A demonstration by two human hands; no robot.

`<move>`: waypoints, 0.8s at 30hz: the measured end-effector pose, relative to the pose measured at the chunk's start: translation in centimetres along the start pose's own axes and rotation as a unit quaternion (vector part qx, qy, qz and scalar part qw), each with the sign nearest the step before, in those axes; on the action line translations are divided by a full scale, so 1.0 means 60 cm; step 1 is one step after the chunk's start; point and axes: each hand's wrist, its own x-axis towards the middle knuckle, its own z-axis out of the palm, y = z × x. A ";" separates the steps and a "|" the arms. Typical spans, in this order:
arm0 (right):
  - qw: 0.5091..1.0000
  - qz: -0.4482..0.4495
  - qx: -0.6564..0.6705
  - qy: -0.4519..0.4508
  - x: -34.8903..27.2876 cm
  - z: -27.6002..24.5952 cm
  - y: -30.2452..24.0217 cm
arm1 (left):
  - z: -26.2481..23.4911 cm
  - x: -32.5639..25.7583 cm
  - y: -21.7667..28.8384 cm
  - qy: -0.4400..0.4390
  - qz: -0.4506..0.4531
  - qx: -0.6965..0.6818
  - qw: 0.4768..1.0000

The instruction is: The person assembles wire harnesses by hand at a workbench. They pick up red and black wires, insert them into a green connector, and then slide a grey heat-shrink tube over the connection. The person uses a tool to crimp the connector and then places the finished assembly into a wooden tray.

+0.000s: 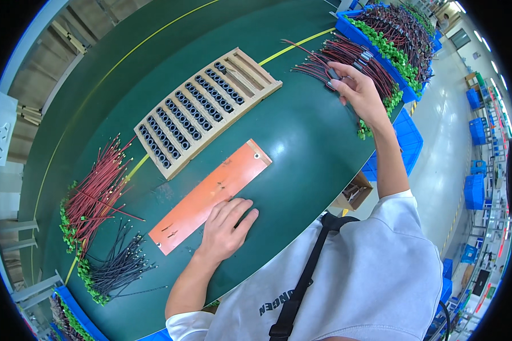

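My left hand rests at the near edge of a long orange board, its fingers loosely bent and nothing visible in them. At the far right my right hand pinches a small dark cylindrical part at the edge of a pile of red and black wires. Part of what the fingers hold is hidden. Beyond the board lies a wooden rack with rows of black round pieces; its slots at the right end hold no such pieces.
On the left of the green table lie red wires and black wires with green connectors. A blue bin full of wires stands at the far right. Below the table's right edge are another blue bin and a cardboard box.
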 end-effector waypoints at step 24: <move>0.812 -0.272 -0.486 0.172 0.029 -0.050 0.106 | 0.006 0.001 -0.009 -0.043 -0.055 -0.063 0.996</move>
